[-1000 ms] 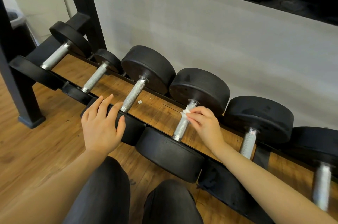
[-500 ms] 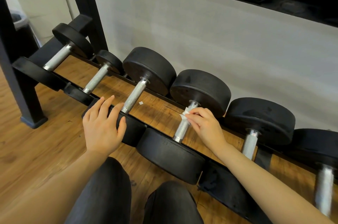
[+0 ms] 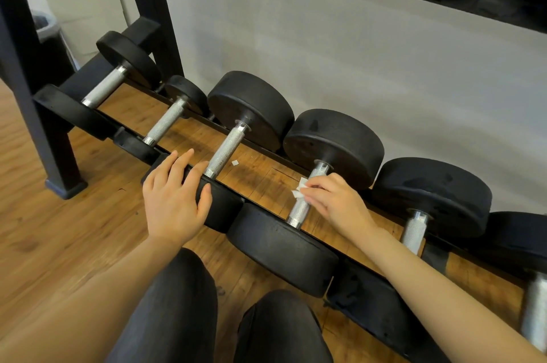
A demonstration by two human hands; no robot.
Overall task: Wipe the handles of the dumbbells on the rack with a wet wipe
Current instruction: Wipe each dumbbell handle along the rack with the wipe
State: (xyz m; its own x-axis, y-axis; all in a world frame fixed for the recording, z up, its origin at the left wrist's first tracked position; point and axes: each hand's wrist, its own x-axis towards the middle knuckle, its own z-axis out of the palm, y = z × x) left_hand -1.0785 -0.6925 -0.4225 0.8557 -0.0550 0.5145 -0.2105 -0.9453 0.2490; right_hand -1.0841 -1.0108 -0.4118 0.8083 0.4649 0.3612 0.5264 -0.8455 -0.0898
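Note:
Several black dumbbells with knurled silver handles lie side by side on a low black rack (image 3: 88, 81). My right hand (image 3: 336, 202) pinches a small white wet wipe (image 3: 299, 188) against the handle (image 3: 302, 207) of the fourth dumbbell from the left, around its middle. My left hand (image 3: 174, 196) rests flat with fingers spread on the near black head (image 3: 219, 208) of the third dumbbell, beside its handle (image 3: 226, 149). Further handles show to the left (image 3: 164, 122) and right (image 3: 413, 230).
A small white scrap (image 3: 235, 162) lies on the wooden floor under the rack. A black upright post (image 3: 38, 113) stands at the left, a grey wall behind. My dark-trousered knees (image 3: 183, 303) fill the bottom middle. A bin (image 3: 44, 25) sits far left.
My right hand has slid the wipe slightly down the handle from just below the far head toward its middle. My left hand has stayed on the dumbbell head.

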